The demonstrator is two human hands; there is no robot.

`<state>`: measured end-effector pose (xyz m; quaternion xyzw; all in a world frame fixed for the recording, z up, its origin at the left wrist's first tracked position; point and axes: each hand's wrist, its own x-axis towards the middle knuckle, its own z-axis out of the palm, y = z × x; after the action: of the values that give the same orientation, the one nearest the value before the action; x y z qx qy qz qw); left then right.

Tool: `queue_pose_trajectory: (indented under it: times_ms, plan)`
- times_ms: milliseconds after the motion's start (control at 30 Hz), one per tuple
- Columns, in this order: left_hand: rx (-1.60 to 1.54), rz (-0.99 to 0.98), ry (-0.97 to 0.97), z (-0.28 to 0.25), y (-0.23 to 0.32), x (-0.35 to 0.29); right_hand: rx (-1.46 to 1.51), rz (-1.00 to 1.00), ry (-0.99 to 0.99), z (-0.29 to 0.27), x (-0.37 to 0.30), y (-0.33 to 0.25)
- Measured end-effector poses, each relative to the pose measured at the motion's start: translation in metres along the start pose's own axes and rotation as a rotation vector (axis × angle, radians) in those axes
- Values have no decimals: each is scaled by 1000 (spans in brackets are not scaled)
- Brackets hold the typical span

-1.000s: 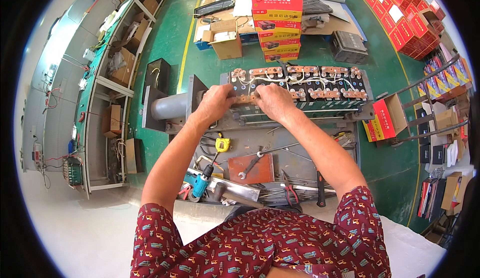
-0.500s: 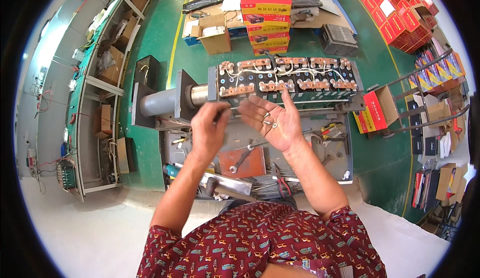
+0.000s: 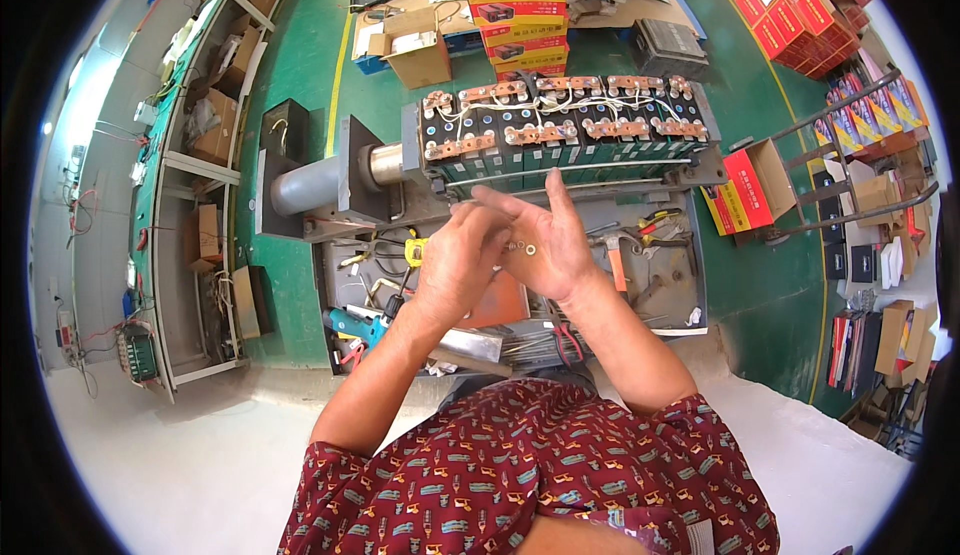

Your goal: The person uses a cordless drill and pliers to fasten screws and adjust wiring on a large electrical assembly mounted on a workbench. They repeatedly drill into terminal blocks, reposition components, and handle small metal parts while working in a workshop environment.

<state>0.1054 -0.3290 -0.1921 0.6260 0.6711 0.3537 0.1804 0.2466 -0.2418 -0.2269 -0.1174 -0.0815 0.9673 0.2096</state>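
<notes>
My right hand (image 3: 562, 260) is palm up and slightly cupped, its thumb apart. On its palm lie a brass-coloured washer (image 3: 530, 250) and other small metal fasteners (image 3: 517, 246), partly covered. My left hand (image 3: 457, 263) reaches over that palm with bent, closed fingers. Whatever its fingertips pinch is hidden. Just beyond both hands stands a long battery pack (image 3: 560, 160) of dark green cells, topped with bolted copper bars (image 3: 540, 134) and white wires (image 3: 480, 102).
Below my hands is a tool tray (image 3: 690, 331) with an orange-red plate (image 3: 503, 300), a teal power tool (image 3: 362, 327), pliers (image 3: 570, 340) and a hammer (image 3: 615, 255). A steel cylinder (image 3: 305, 187) adjoins the pack's left end. An open red-yellow box (image 3: 735, 205) and cart handle (image 3: 850, 223) stand right.
My left hand has moved right, onto my right palm, and its fingers have closed there. The view has shifted, so the battery pack appears higher and more of the teal tool shows.
</notes>
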Motion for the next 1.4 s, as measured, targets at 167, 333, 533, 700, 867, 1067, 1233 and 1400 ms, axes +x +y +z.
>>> queue_pose_trajectory:
  times_ms: [167, 333, 533, 700, 867, 1067, 1233, 1400]
  plan:
    - [-552, -222, 22, -4, 10, -6, -12, -3, 31, 2, -6, -3]
    - [-624, -277, -93, -3, 7, -18, -88, -14, 30, -4, -6, 1]
    - [-480, -231, -109, -6, 17, -19, -68, -15, 13, -8, -5, 9]
    - [-272, -45, -154, -13, 24, -13, -58, -37, 14, 0, -7, 9]
    - [-227, -39, -154, -6, 18, -17, -92, -39, 9, 3, -9, 11]
    - [-129, -47, -140, -5, 24, -16, -102, -38, 57, 4, -9, 13]
    - [22, 40, -139, -1, 22, -22, -63, -30, 45, 0, -9, 11]
    - [-102, 5, -104, 0, 27, -20, -66, -40, 61, 2, -11, 9]
